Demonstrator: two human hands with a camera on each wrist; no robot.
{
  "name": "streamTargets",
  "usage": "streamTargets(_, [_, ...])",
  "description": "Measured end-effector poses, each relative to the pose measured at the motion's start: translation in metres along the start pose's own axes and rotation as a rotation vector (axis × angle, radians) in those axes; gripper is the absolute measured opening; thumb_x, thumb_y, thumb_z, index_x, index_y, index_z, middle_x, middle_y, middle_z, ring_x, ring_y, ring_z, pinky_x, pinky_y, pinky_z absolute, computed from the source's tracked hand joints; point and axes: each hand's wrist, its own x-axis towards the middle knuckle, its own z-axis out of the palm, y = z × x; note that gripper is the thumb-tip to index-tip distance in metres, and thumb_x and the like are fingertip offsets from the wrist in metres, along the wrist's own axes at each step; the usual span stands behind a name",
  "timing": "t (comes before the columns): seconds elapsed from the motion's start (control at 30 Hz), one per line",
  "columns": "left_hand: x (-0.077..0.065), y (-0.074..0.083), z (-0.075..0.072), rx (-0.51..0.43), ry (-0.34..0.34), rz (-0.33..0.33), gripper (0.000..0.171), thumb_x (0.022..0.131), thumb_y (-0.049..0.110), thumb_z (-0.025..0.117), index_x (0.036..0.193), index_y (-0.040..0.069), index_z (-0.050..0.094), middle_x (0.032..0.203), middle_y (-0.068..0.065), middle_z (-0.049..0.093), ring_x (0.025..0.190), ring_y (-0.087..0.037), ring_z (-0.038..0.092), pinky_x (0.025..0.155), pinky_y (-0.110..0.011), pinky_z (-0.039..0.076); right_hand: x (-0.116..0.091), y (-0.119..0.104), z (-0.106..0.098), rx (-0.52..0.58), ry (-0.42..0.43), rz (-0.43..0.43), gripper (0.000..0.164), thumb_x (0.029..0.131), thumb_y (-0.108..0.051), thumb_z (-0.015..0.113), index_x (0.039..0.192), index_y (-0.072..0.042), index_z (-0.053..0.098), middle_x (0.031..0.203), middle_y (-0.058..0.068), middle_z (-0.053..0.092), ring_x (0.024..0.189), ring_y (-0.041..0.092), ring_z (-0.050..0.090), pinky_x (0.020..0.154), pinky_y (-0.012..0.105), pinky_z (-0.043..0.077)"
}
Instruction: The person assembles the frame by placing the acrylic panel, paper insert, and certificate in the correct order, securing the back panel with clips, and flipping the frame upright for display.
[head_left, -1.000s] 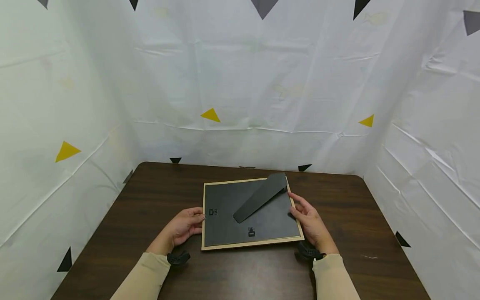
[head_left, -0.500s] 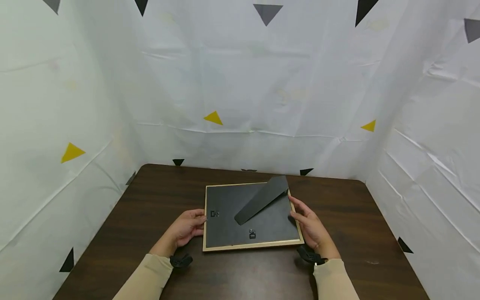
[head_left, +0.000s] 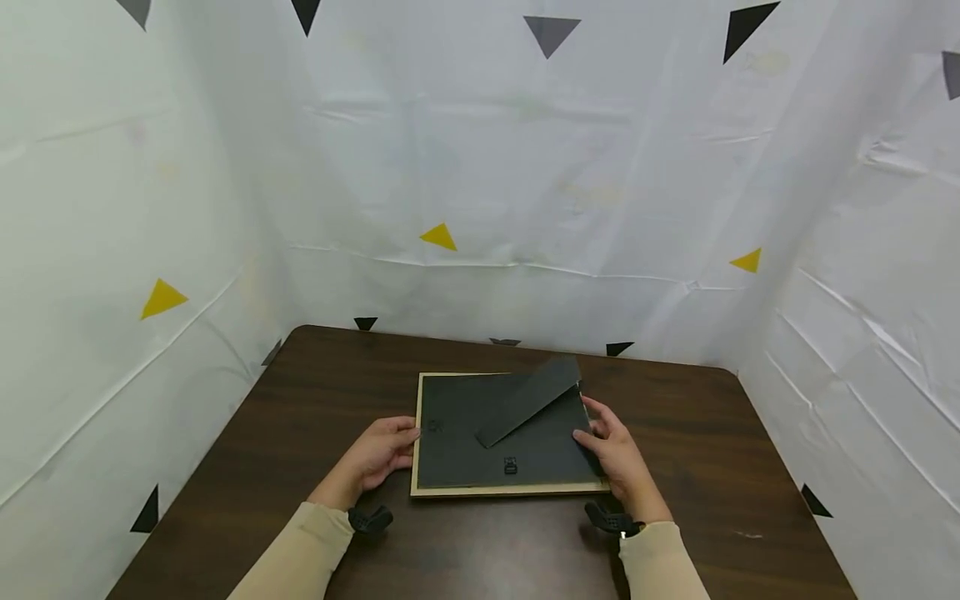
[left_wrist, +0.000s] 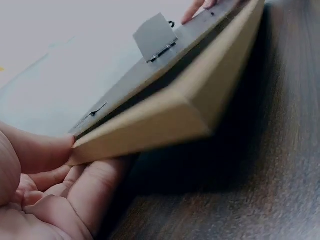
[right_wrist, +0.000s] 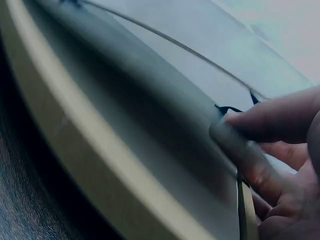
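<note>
A picture frame with a light wooden rim (head_left: pixel 510 490) is held face down over the dark table. Its black backing board (head_left: pixel 457 458) carries a stand leg (head_left: pixel 532 400), swung out toward the upper right. My left hand (head_left: pixel 378 454) grips the frame's left side, thumb above and fingers beneath. With thumb and fingers, my right hand (head_left: pixel 618 458) pinches the right edge of the backing board. In the right wrist view, the board (right_wrist: pixel 150 95) stands raised off the wooden rim (right_wrist: pixel 90 145), with a gap between. The left wrist view also shows a gap along the rim (left_wrist: pixel 165 117).
The brown wooden table (head_left: pixel 712 500) has a white sheet (head_left: pixel 487 167) with black, grey and yellow triangles hung around its back and sides. A black strap device (head_left: pixel 371 521) sits on the left wrist, another (head_left: pixel 611 518) on the right.
The right side of the backing board has come up off the wooden rim with the right hand. The left hand keeps its grip. The head view has shifted slightly.
</note>
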Motion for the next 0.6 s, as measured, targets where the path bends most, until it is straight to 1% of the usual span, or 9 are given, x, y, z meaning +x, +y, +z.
streamTargets(0.1, [0.0037,-0.0008,0.0004,-0.015,0.032,0.005,0.047,0.116,0.011,0.051,0.157,-0.013,0.044,0.129,-0.014,0.076,0.108,-0.023,0.08,0.091,-0.04,0.066,-0.0023,0.0003,-0.0018,0.006,0.033,-0.002,0.064,0.109,-0.01,0.067,0.167,-0.018,0.042,0.102,-0.003,0.07,0.084,0.014,0.076,0.076,0.032,0.065])
streamTargets(0.2, [0.0051,-0.0018,0.0013,-0.021,0.074,-0.006,0.047,0.116,0.012,0.053,0.156,-0.013,0.046,0.127,-0.013,0.076,0.105,-0.022,0.08,0.088,-0.039,0.067,-0.0055,0.0019,-0.0039,0.034,0.084,-0.006,0.06,0.11,-0.008,0.065,0.165,-0.019,0.046,0.1,-0.003,0.068,0.081,0.014,0.075,0.074,0.031,0.065])
streamTargets(0.33, [0.0046,-0.0027,0.0015,-0.009,0.108,-0.02,0.048,0.115,0.013,0.054,0.157,-0.01,0.047,0.133,-0.018,0.074,0.107,-0.022,0.079,0.089,-0.039,0.066,-0.0056,0.0063,-0.0047,0.016,0.124,-0.015,0.059,0.11,-0.007,0.064,0.165,-0.018,0.047,0.099,-0.004,0.065,0.077,0.012,0.071,0.071,0.029,0.063])
streamTargets(0.4, [0.0039,-0.0026,0.0009,-0.004,0.112,-0.019,0.05,0.116,0.013,0.054,0.159,-0.009,0.044,0.139,-0.022,0.071,0.11,-0.022,0.078,0.091,-0.039,0.066,-0.0039,0.0077,-0.0035,-0.009,0.134,-0.023,0.06,0.109,-0.008,0.066,0.165,-0.017,0.046,0.099,-0.004,0.066,0.078,0.011,0.069,0.072,0.027,0.061])
streamTargets(0.5, [0.0031,-0.0018,-0.0004,-0.001,0.115,-0.012,0.056,0.116,0.014,0.053,0.165,-0.005,0.035,0.149,-0.026,0.064,0.114,-0.023,0.077,0.093,-0.04,0.066,-0.0009,0.0077,0.0002,-0.033,0.159,-0.033,0.06,0.108,-0.008,0.068,0.163,-0.012,0.046,0.099,-0.005,0.068,0.079,0.01,0.068,0.072,0.026,0.058])
streamTargets(0.6, [0.0042,-0.0004,-0.0011,-0.021,0.112,-0.006,0.058,0.116,0.013,0.052,0.167,-0.002,0.03,0.151,-0.028,0.062,0.114,-0.024,0.078,0.094,-0.041,0.065,0.0008,0.0052,0.0046,-0.031,0.19,-0.033,0.056,0.107,-0.008,0.069,0.159,-0.007,0.048,0.1,-0.003,0.07,0.079,0.009,0.067,0.072,0.025,0.058])
